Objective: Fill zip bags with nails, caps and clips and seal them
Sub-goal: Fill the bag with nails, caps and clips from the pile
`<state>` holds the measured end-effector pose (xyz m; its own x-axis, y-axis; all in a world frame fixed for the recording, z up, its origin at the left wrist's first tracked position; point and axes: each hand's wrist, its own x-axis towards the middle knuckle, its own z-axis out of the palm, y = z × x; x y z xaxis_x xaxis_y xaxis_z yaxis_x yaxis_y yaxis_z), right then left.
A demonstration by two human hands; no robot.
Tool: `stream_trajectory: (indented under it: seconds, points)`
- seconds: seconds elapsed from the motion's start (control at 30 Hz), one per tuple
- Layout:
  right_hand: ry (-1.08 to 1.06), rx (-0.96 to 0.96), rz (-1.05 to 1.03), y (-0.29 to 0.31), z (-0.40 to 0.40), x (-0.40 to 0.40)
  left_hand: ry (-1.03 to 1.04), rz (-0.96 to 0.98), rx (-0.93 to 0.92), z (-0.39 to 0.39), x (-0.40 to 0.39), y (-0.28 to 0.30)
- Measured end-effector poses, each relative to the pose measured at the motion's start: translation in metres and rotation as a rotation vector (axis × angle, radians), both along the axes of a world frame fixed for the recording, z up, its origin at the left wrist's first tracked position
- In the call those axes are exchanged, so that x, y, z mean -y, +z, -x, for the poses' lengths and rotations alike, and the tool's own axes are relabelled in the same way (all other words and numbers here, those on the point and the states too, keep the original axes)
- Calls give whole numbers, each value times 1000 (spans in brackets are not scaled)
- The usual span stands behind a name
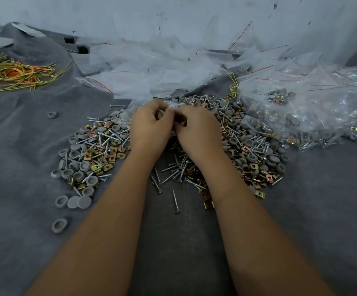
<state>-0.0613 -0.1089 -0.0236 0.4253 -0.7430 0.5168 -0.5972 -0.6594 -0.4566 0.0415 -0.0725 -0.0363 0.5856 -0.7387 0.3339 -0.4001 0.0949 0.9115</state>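
Both hands meet over the middle of a big heap of loose parts. My left hand (150, 128) and my right hand (196, 129) have curled fingers pinching a small clear zip bag (174, 106) between them; most of the bag is hidden behind the fingers. Around and under the hands lie silver nails (174, 167), grey round caps (75, 155) and brass clips (101, 155), mixed together on the grey cloth (23, 146).
Empty clear zip bags (151, 69) are piled behind the heap. Filled bags (305, 107) lie at the right. A bundle of yellow and orange ties (8, 72) sits at the far left. Stray caps (59, 225) lie at the near left. A marked grey wall stands behind.
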Motion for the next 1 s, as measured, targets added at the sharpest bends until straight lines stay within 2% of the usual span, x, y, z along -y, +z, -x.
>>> stream_trajectory:
  seconds: [0.17,0.27,0.37,0.43,0.53,0.7,0.8,0.9,1.0]
  points:
    - [129,-15,-53,3,0,2,88,155,-78,1,-2,3]
    - [173,263,-137,7,2,0,158,157,-95,-3,0,3]
    - [29,474,-156,13,11,6,198,116,-115,-6,3,1]
    - [-120,429,-157,13,20,14,200,112,-120,-6,4,0]
    - [-255,223,-195,8,34,25,190,118,-119,-6,4,0]
    - [-306,-253,-269,3,37,30,176,105,-129,-5,3,1]
    - [-259,-428,-208,0,33,28,170,92,-122,-5,2,2]
    - [-192,-368,-164,2,31,27,156,84,-122,-4,1,2]
    - [-88,-86,-289,4,32,26,152,85,-129,-4,1,3]
